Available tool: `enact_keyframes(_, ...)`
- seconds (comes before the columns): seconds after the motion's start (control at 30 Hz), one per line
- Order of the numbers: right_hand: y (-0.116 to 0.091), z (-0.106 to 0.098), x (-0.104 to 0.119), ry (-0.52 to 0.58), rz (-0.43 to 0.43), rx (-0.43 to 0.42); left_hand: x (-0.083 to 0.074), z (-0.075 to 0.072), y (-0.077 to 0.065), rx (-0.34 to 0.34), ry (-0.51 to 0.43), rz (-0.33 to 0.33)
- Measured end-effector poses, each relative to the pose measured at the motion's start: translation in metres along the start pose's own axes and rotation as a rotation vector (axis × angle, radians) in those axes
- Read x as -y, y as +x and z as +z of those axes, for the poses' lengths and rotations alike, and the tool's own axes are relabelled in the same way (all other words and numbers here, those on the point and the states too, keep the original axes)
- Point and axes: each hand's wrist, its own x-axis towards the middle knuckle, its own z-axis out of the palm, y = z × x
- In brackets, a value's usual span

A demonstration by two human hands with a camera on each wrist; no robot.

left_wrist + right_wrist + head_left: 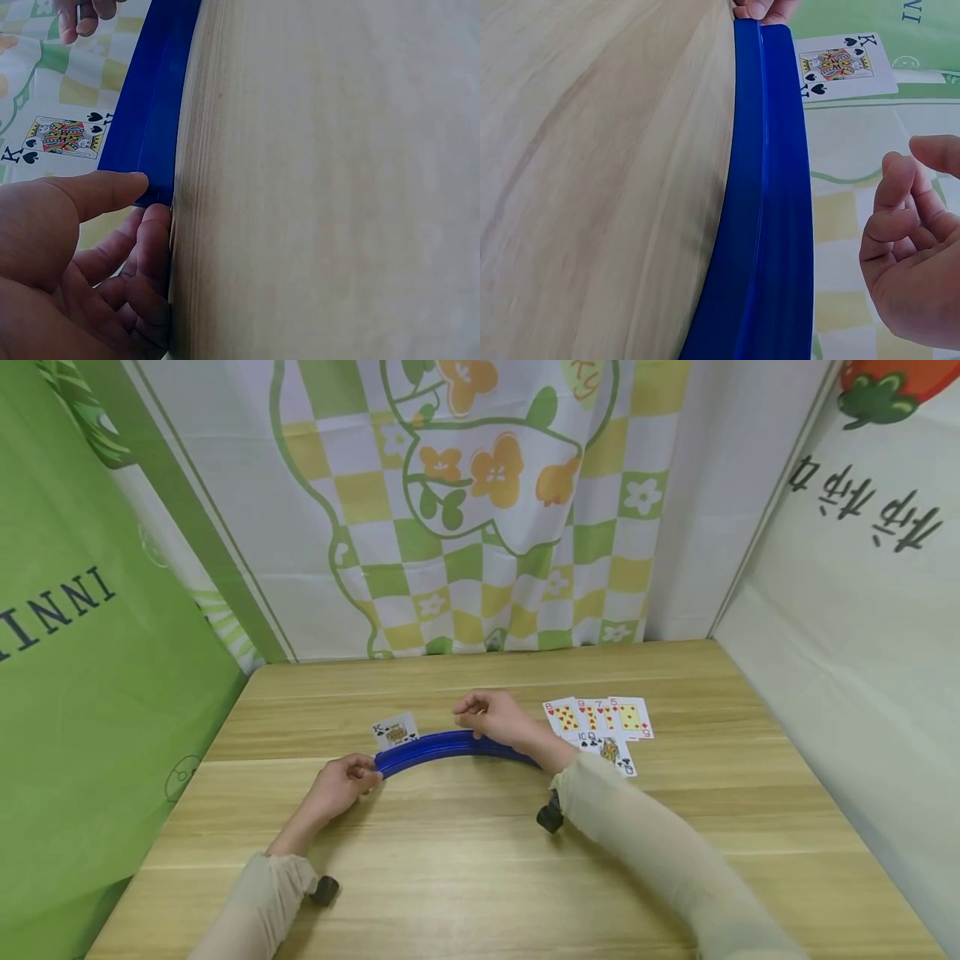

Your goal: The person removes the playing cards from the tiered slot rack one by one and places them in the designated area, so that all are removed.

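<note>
A curved blue playing card holder stands on the table. My left hand pinches its left end between thumb and fingers, closely seen in the left wrist view. A king of spades stands upright in the holder near that end, its face towards me. Above the middle of the holder hovers my right hand, fingers loosely bent, with nothing visible between thumb and fingertips in the right wrist view. The right wrist and forearm hide the holder's right end.
Right of the holder, overlapping face-up cards lie in two rows: red ones including a five of diamonds at the back, and black ones including a queen of clubs in front, partly behind my right arm. Printed curtains border the wooden table.
</note>
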Motion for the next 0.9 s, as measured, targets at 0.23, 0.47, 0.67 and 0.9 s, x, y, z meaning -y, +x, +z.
enact_keyframes(0.23, 0.008, 0.011, 0.006, 0.003, -0.023, -0.01, 0.001, 0.0, 0.0, -0.002, -0.005, -0.007)
enact_keyframes(0.47, 0.014, 0.02, 0.013, 0.007, -0.043, 0.0, 0.002, 0.0, 0.001, -0.005, 0.002, 0.005)
enact_keyframes(0.67, 0.02, 0.027, 0.016, 0.015, -0.049, 0.004, 0.001, 0.0, 0.001, -0.007, 0.009, 0.009)
enact_keyframes(0.9, 0.025, 0.036, 0.021, -0.001, -0.076, 0.01, -0.001, 0.001, 0.001, -0.016, 0.01, -0.006)
